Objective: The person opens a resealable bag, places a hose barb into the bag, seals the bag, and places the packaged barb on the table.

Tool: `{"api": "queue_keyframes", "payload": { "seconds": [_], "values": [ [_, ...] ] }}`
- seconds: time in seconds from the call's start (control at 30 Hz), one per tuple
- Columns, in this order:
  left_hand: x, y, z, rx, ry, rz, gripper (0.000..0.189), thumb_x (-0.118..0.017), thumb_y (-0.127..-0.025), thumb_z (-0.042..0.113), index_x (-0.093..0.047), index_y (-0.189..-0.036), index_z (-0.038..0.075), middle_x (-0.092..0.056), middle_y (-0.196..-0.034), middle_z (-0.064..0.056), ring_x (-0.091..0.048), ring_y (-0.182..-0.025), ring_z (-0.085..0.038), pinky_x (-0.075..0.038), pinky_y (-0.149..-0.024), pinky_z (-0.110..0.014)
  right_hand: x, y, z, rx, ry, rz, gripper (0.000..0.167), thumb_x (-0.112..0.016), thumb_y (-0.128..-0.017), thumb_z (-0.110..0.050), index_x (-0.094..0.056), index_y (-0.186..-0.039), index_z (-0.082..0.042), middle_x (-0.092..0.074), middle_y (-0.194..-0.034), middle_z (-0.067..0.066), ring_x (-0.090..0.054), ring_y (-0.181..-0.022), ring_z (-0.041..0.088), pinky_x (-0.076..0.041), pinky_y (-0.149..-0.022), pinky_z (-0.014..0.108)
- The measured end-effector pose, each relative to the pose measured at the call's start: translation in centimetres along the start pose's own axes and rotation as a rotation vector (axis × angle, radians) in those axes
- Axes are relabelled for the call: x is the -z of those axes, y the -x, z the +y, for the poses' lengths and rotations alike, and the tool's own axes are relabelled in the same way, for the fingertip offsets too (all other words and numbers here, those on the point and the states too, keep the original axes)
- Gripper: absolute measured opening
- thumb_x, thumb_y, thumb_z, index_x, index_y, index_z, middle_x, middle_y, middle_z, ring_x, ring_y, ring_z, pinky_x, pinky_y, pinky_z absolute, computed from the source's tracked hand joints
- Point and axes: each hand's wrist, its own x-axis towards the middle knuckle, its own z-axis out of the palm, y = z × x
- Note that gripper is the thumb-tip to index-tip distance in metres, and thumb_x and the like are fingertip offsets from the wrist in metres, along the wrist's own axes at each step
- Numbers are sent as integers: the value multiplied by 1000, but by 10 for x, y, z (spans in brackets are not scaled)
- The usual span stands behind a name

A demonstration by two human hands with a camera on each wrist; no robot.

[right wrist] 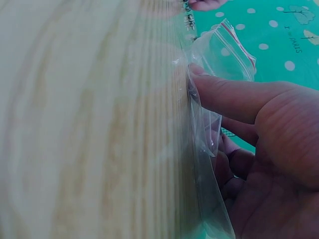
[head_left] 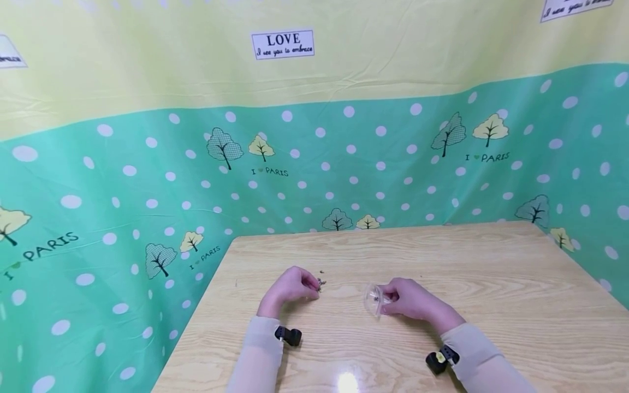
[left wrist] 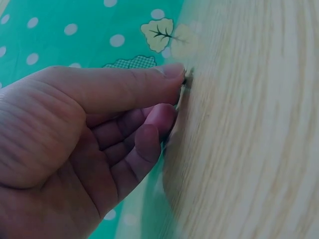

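Several small dark metal pieces [head_left: 321,283], too small to name surely, lie loosely grouped on the wooden table [head_left: 339,333]. My left hand [head_left: 295,285] is just left of them, its thumb and fingertips bent down to the nearest ones. In the left wrist view a dark piece [left wrist: 186,78] shows at the tip of the thumb; whether it is pinched is hidden. My right hand [head_left: 411,299] grips a clear zip bag [head_left: 371,307] between thumb and fingers, low over the table. One small dark piece [head_left: 376,299] shows through the plastic.
A green and yellow patterned curtain [head_left: 295,142] hangs behind the table and along its sides. Black wrist cameras are strapped over both sleeves, one on the left [head_left: 293,337] and one on the right [head_left: 436,362]. Light glares on the near tabletop.
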Motion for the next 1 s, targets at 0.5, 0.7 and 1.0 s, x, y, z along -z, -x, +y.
{"api": "queue_keyframes", "payload": {
  "seconds": [0.5, 0.7, 1.0],
  "values": [
    [-1, 2, 0, -28, -33, -17, 19, -89, -82, 2, -79, -95, 12, -74, -88, 3, -68, -81, -15, -57, -81, -33, -1, 0, 0, 28, 1, -6, 43, -91, -84, -12, -78, -123, 1, -54, -82, 1, -50, -76, 18, -43, -67, 31],
    [-1, 0, 0, -33, -61, -16, 18, -89, -82, 2, -79, -92, 13, -74, -87, 4, -68, -80, -15, -57, -79, -33, 0, 0, 1, 35, 18, 0, 41, -91, -84, -13, -79, -121, 0, -54, -82, 1, -49, -76, 18, -43, -67, 31],
    [0, 0, 4, -32, -92, -30, 15, -89, -85, 6, -79, -91, 15, -73, -87, 6, -66, -80, -14, -56, -80, -33, 2, 0, -1, 12, 21, -3, 41, -91, -85, -14, -79, -122, -1, -54, -82, 1, -49, -76, 18, -42, -67, 32]
  ]
}}
